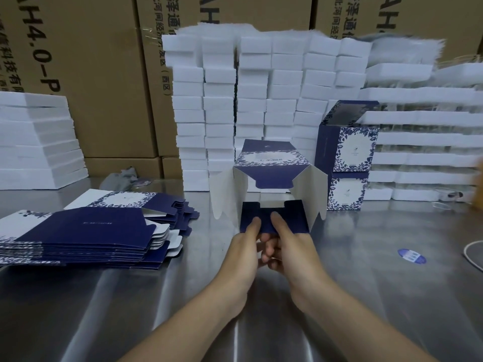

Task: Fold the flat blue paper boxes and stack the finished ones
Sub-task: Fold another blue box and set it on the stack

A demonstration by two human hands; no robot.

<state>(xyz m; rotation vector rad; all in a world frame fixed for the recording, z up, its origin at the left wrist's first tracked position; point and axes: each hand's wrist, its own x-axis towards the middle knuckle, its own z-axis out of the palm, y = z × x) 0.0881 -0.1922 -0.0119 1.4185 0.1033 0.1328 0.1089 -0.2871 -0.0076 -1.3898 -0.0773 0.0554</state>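
Note:
A half-formed blue paper box point(269, 168) with white leaf print stands open toward me at the table's middle, its white side flaps splayed out. My left hand point(245, 246) and my right hand point(290, 246) both pinch its near dark blue bottom flap, thumbs on top. A pile of flat blue boxes point(86, 231) lies to the left on the steel table. Two finished boxes point(346, 152) stand stacked one on the other at the right, the upper one with its lid flap raised.
Tall stacks of white foam blocks point(251, 105) form a wall behind the box, with more foam trays at right point(423, 142) and left point(36, 142). Brown cartons point(86, 61) stand at the back. A blue round sticker point(411, 256) and a white cord point(470, 254) lie at the right.

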